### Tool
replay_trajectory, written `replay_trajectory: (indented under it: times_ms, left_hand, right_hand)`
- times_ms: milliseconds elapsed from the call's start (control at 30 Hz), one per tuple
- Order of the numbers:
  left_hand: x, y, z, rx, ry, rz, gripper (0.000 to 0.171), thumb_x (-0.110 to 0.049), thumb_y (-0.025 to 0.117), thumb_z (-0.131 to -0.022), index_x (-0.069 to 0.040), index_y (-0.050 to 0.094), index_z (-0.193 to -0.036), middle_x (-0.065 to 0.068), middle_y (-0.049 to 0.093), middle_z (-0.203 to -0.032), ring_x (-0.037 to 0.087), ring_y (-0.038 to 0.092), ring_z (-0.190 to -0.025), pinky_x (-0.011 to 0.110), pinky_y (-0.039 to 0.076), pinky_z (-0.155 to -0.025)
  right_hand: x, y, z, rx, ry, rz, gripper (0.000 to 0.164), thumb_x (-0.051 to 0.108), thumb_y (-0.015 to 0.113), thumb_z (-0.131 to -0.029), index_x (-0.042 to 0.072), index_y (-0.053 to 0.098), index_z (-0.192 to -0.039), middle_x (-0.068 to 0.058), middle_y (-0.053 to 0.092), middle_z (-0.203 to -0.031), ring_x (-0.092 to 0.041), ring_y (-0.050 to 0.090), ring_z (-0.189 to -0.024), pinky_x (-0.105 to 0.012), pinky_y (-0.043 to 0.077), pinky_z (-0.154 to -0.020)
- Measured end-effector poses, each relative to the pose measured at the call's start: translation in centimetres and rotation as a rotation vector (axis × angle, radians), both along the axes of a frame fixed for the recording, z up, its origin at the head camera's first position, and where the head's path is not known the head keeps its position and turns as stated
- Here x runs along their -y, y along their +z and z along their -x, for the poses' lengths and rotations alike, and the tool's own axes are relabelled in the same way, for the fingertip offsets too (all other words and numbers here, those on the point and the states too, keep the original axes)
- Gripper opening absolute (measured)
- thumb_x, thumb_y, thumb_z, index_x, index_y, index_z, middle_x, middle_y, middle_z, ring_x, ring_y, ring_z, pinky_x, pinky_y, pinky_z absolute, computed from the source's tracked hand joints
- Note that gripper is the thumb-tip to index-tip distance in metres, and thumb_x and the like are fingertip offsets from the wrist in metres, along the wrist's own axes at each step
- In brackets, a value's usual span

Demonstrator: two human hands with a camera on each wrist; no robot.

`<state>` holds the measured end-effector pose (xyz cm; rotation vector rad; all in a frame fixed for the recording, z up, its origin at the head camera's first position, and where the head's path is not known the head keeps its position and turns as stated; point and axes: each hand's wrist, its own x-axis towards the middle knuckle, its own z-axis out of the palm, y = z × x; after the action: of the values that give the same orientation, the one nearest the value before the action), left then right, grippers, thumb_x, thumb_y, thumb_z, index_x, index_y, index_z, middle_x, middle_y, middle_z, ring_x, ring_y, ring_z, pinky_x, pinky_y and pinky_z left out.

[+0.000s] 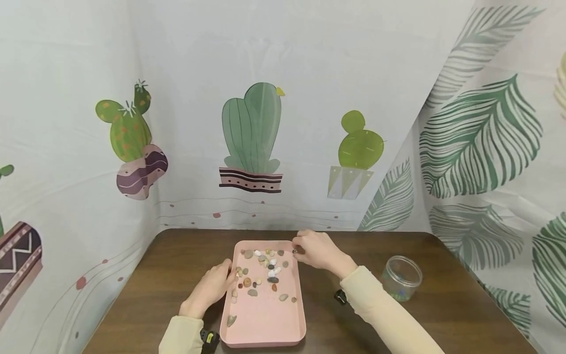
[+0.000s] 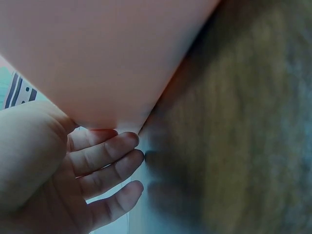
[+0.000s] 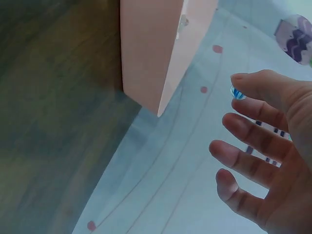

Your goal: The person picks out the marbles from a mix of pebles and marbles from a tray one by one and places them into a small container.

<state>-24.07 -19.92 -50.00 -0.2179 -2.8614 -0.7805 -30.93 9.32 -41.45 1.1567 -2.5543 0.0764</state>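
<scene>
A pink tray holds several pebbles, among them white stones and an orange-brown stone. My left hand grips the tray's left wall; in the left wrist view its thumb goes behind the wall, partly hidden, and its fingers are on the outer side. Over the tray's far right corner, my right hand pinches a clear glass marble with blue streaks between thumb and index finger. The other fingers of that hand are spread and loosely bent.
To the right of the tray stands a clear round jar with green and blue pieces at its bottom. Everything is on a dark wooden table. A white cloth printed with cacti and leaves hangs behind and around the table.
</scene>
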Motion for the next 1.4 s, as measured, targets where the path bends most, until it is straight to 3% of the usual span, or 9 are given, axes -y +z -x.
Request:
replay_trajectory:
  times_ms: [133, 333, 567, 1067, 1400]
  left_hand:
    - [-0.2, 0.1, 0.0, 0.012, -0.003, -0.007, 0.012, -0.024, 0.050, -0.089, -0.013, 0.049, -0.086, -0.006, 0.045, -0.065, 0.009, 0.044, -0.055, 0.027, 0.036, -0.050]
    - [-0.2, 0.1, 0.0, 0.024, 0.002, -0.016, 0.012, -0.024, 0.049, -0.090, -0.013, 0.049, -0.087, -0.006, 0.046, -0.065, 0.009, 0.044, -0.055, 0.027, 0.037, -0.050]
    - [0.0, 0.1, 0.1, 0.003, 0.012, -0.005, 0.010, -0.023, 0.049, -0.090, -0.014, 0.048, -0.086, -0.006, 0.045, -0.065, 0.010, 0.044, -0.055, 0.027, 0.037, -0.051]
    - [-0.2, 0.3, 0.0, 0.012, 0.009, -0.015, 0.011, -0.022, 0.049, -0.089, -0.013, 0.049, -0.085, -0.005, 0.046, -0.065, 0.010, 0.044, -0.056, 0.028, 0.037, -0.051]
    - [-0.2, 0.4, -0.1, 0.024, 0.014, -0.003, 0.011, -0.022, 0.048, -0.090, -0.012, 0.049, -0.086, -0.005, 0.045, -0.064, 0.010, 0.044, -0.054, 0.028, 0.037, -0.050]
  right_hand:
    - [-1.9, -0.1, -1.0, -0.064, -0.004, 0.035, 0.013, 0.037, 0.064, -0.074, 0.026, 0.062, -0.081, 0.014, 0.045, -0.072, -0.004, 0.040, -0.062, -0.023, 0.035, -0.047]
    - [-5.0, 0.1, -2.9, -0.079, 0.003, 0.127, 0.013, 0.033, 0.067, -0.073, 0.022, 0.063, -0.079, 0.011, 0.051, -0.078, -0.005, 0.043, -0.067, -0.024, 0.038, -0.051]
    - [-8.8, -0.1, -4.0, -0.093, -0.074, 0.222, 0.014, 0.031, 0.070, -0.070, 0.023, 0.061, -0.077, 0.014, 0.051, -0.080, -0.005, 0.047, -0.071, -0.027, 0.040, -0.051]
    - [-19.0, 0.5, -4.2, -0.051, -0.315, 0.372, 0.014, 0.027, 0.071, -0.072, 0.021, 0.061, -0.079, 0.008, 0.055, -0.082, -0.014, 0.057, -0.070, -0.035, 0.042, -0.053]
    - [-22.6, -0.6, -3.7, 0.023, -0.405, 0.318, 0.015, 0.024, 0.071, -0.071, 0.015, 0.064, -0.080, 0.002, 0.058, -0.083, -0.021, 0.054, -0.076, -0.042, 0.042, -0.057]
